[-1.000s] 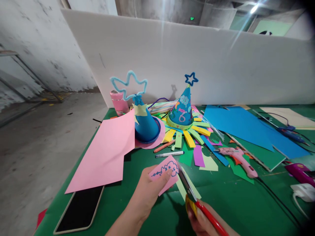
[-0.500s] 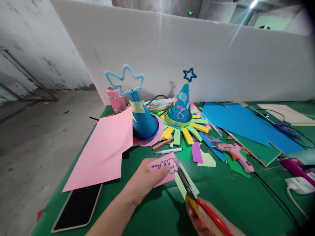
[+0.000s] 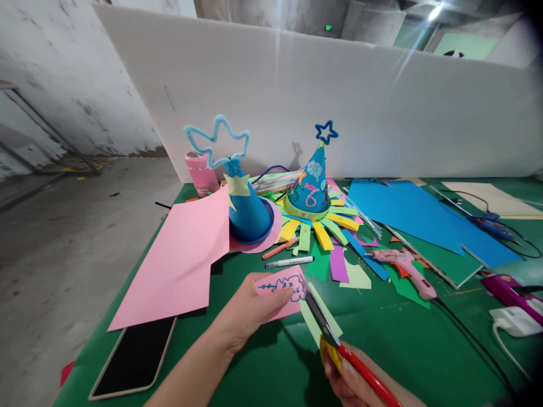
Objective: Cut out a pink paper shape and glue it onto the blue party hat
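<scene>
Lengthwise, scissors (image 3: 326, 327) gripped in the right hand (image 3: 354, 376) slant forward-left toward pink paper (image 3: 293, 306) the left hand (image 3: 249, 308) pinches.

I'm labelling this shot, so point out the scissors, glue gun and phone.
Scissors (image 3: 324, 329): head view, on the metal blades.
Glue gun (image 3: 419, 281): head view, on the pink handle.
Phone (image 3: 138, 359): head view, on the dark screen.
</scene>
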Available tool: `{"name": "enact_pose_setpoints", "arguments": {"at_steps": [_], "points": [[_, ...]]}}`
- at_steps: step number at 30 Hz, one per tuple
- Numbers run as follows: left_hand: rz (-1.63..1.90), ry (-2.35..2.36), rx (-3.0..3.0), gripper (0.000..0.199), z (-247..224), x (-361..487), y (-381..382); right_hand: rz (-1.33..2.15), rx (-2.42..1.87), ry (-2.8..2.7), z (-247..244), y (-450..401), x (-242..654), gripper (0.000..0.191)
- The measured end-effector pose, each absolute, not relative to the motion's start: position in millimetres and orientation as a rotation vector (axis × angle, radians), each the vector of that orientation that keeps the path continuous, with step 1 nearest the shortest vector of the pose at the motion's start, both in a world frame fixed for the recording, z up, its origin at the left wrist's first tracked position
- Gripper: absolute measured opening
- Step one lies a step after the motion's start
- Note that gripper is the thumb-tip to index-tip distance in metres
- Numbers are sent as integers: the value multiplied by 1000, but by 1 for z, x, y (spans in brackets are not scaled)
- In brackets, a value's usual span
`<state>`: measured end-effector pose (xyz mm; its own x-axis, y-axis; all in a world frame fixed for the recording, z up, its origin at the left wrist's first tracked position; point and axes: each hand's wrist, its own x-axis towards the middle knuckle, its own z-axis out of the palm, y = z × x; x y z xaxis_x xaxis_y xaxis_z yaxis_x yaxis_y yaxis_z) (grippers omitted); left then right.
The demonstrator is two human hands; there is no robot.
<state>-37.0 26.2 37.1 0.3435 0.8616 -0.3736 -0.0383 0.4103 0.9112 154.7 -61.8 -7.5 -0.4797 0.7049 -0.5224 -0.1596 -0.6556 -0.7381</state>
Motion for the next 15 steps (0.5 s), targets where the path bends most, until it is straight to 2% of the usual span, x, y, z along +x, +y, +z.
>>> {"name": "enact_pose_setpoints", "arguments": {"at_steps": [7, 15], "points": [[694, 1078, 1009, 22, 41, -38, 28, 2088, -1335, -864, -4, -64, 164, 34], [590, 1109, 1120, 22, 41, -44, 33, 2002, -1322, -1081, -4, -65, 170, 32]]}}
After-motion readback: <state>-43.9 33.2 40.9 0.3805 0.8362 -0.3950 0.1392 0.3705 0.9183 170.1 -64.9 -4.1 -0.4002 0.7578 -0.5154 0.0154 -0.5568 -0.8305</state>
